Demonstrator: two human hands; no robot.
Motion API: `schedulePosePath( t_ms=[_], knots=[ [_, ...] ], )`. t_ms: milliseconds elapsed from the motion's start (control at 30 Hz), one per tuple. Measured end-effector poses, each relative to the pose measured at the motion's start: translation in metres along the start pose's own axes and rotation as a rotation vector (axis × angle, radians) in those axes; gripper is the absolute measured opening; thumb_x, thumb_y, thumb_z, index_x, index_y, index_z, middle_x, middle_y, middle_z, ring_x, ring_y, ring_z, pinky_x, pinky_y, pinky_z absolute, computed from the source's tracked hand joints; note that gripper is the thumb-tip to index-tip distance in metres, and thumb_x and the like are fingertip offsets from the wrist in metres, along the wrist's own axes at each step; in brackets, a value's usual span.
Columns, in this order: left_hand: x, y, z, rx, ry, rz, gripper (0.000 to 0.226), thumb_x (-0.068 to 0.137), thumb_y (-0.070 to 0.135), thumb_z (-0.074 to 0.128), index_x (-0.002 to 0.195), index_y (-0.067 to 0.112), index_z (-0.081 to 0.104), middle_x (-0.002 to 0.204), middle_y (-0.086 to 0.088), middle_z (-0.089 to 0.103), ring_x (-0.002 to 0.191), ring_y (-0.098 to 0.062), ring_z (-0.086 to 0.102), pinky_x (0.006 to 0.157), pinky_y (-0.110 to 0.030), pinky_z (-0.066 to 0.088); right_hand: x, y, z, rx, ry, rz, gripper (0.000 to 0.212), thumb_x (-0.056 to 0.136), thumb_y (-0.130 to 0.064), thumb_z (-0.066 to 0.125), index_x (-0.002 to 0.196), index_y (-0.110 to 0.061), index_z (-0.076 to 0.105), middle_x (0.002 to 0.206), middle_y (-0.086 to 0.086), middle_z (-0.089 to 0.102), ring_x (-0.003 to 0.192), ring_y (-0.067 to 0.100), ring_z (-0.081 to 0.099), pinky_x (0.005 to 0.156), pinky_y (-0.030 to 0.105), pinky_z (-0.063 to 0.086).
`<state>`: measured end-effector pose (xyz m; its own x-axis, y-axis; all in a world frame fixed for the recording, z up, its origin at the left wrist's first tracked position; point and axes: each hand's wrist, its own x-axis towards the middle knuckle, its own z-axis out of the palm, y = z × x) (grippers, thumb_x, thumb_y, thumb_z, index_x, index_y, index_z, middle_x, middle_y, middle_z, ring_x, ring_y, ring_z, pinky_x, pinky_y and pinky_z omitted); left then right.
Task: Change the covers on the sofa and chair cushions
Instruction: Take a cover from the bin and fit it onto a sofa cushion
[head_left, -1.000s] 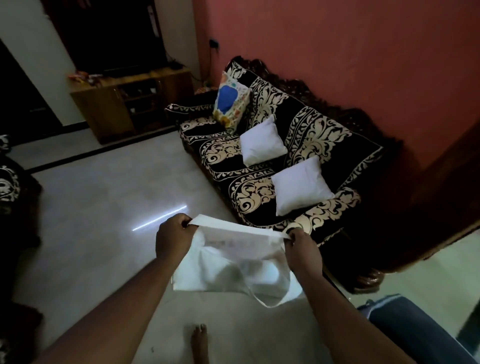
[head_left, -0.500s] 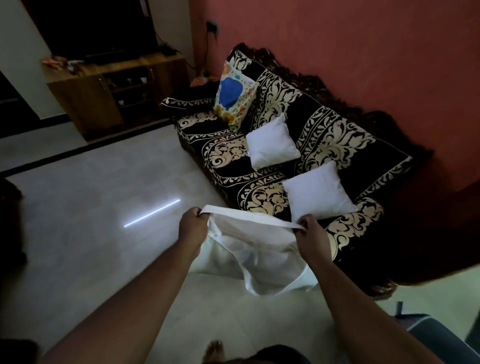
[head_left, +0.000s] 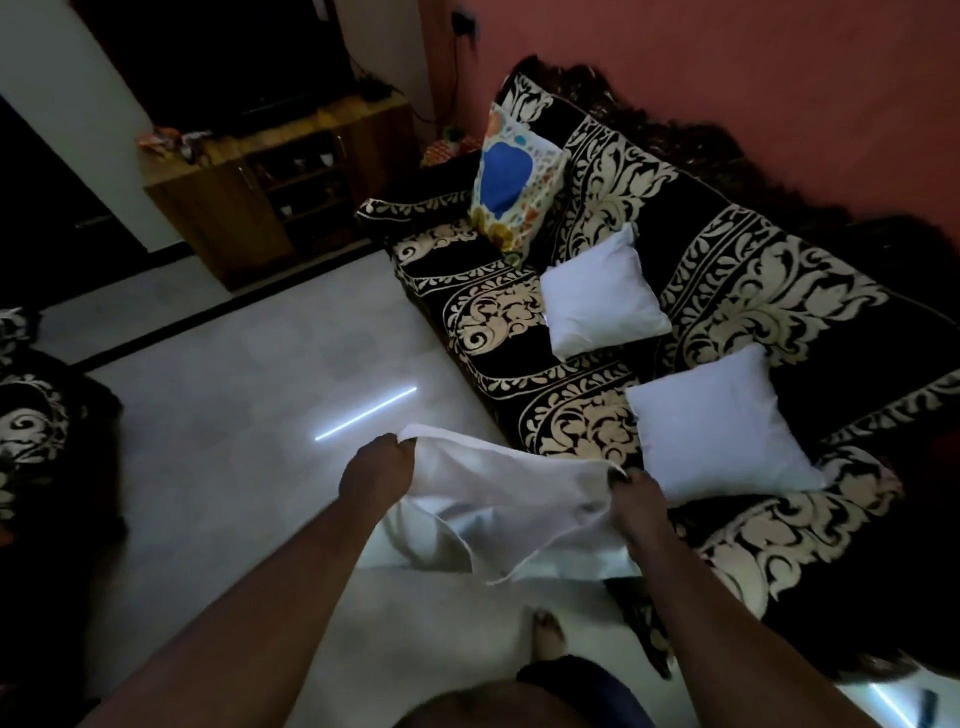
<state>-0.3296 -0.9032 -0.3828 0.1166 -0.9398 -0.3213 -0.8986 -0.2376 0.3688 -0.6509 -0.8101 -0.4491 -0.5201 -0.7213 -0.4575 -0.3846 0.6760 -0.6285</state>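
Since the earlier frame the limp white fabric cushion cover (head_left: 498, 499) has slackened: its top edge, then pulled nearly straight between the hands, now sags and folds in the middle, and the view has swung closer to the sofa. It hangs in front of the person at about 6 o'clock, above the pale tiled floor (head_left: 234, 415). The left hand (head_left: 376, 470) grips one upper corner in a closed fist; the right hand (head_left: 636, 496) pinches the opposite corner with curled fingers.

At 3 o'clock of the cover, just beyond the right hand, a bare white square cushion (head_left: 722, 423) leans on the black and cream patterned sofa (head_left: 779, 291); a second bare white cushion (head_left: 602, 296) sits at 1 o'clock, and a floral cushion with a blue patch (head_left: 511, 182) at 12 o'clock.

To do this step well, I judge the hands should find the open seam, spread it wide and keep both corners held evenly before feeding the nearest cushion in corner first.
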Motion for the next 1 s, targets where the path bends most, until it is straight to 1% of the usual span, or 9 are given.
schedulePosePath(
  t_ms=[67,133,200,400,533,667,767,833,1000],
  knots=[
    [0.017,0.007,-0.008,0.043,0.037,-0.037,0.048,0.105,0.046,0.033,0.112,0.009,0.064,0.122,-0.017,0.065,0.114,-0.037,0.060,0.095,-0.040,0.046,0.021,-0.024,0.005,-0.009,-0.025,-0.027,0.032,0.105,-0.022,0.042,0.124,-0.004,0.060,0.119,0.020,0.060,0.113,0.035,0.058,0.092,0.037,0.044],
    [0.036,0.017,-0.014,0.046,0.113,-0.040,0.045,0.105,0.043,0.035,0.110,0.008,0.064,0.118,-0.018,0.067,0.111,-0.038,0.062,0.092,-0.040,0.047,0.042,-0.046,0.010,0.000,-0.011,-0.067,0.025,0.102,-0.031,0.050,0.101,-0.008,0.059,0.096,0.013,0.060,0.101,0.035,0.061,0.080,0.038,0.045],
    [0.053,0.023,-0.020,0.054,0.165,-0.053,0.043,0.105,0.041,0.037,0.107,0.008,0.065,0.113,-0.018,0.068,0.108,-0.038,0.063,0.089,-0.040,0.048,0.064,-0.065,0.013,-0.042,-0.015,-0.120,0.023,0.100,-0.032,0.053,0.092,-0.011,0.056,0.087,0.009,0.059,0.092,0.034,0.061,0.072,0.037,0.042],
    [0.127,0.027,-0.037,0.191,0.197,-0.095,0.041,0.100,0.051,0.039,0.094,0.018,0.062,0.101,-0.010,0.070,0.095,-0.035,0.067,0.074,-0.036,0.048,0.131,-0.119,0.023,-0.292,-0.016,-0.198,0.035,0.103,-0.038,0.045,0.105,-0.010,0.066,0.105,0.015,0.069,0.096,0.035,0.064,0.069,0.034,0.041],
    [0.197,0.033,-0.038,-0.071,0.067,-0.129,0.047,0.102,0.051,0.039,0.089,0.013,0.064,0.107,-0.015,0.069,0.102,-0.035,0.064,0.083,-0.037,0.047,0.168,-0.154,0.038,-0.431,-0.017,-0.175,0.032,0.104,-0.037,0.043,0.108,-0.011,0.062,0.112,0.015,0.067,0.104,0.036,0.063,0.074,0.035,0.042],
    [0.259,0.050,-0.043,-0.529,-0.111,-0.166,0.042,0.103,0.041,0.046,0.100,0.006,0.068,0.098,-0.015,0.066,0.093,-0.032,0.061,0.075,-0.032,0.042,0.197,-0.183,0.053,-0.452,-0.055,-0.102,0.027,0.105,-0.032,0.043,0.112,-0.010,0.057,0.117,0.015,0.064,0.106,0.035,0.061,0.075,0.036,0.043],
    [0.294,0.058,-0.050,-0.620,-0.190,-0.079,0.034,0.103,0.035,0.049,0.083,0.011,0.063,0.076,-0.013,0.064,0.072,-0.027,0.060,0.066,-0.034,0.043,0.212,-0.200,0.055,-0.377,-0.076,-0.052,0.027,0.103,-0.029,0.051,0.117,-0.007,0.057,0.117,0.016,0.064,0.107,0.035,0.060,0.073,0.033,0.038],
    [0.318,0.061,-0.052,-0.643,-0.206,-0.049,0.034,0.102,0.030,0.051,0.076,0.011,0.059,0.067,-0.014,0.061,0.064,-0.026,0.057,0.065,-0.036,0.045,0.224,-0.209,0.056,-0.297,-0.055,-0.021,0.026,0.100,-0.029,0.055,0.115,-0.007,0.059,0.113,0.015,0.066,0.102,0.034,0.061,0.075,0.035,0.043],
    [0.362,0.083,-0.056,-0.701,-0.177,-0.096,0.032,0.104,0.031,0.050,0.088,0.009,0.067,0.077,-0.009,0.066,0.071,-0.023,0.058,0.069,-0.033,0.046,0.252,-0.220,0.049,-0.157,0.073,-0.025,0.024,0.102,-0.031,0.052,0.111,-0.013,0.064,0.097,0.006,0.066,0.099,0.034,0.063,0.074,0.036,0.044]
  ],
)
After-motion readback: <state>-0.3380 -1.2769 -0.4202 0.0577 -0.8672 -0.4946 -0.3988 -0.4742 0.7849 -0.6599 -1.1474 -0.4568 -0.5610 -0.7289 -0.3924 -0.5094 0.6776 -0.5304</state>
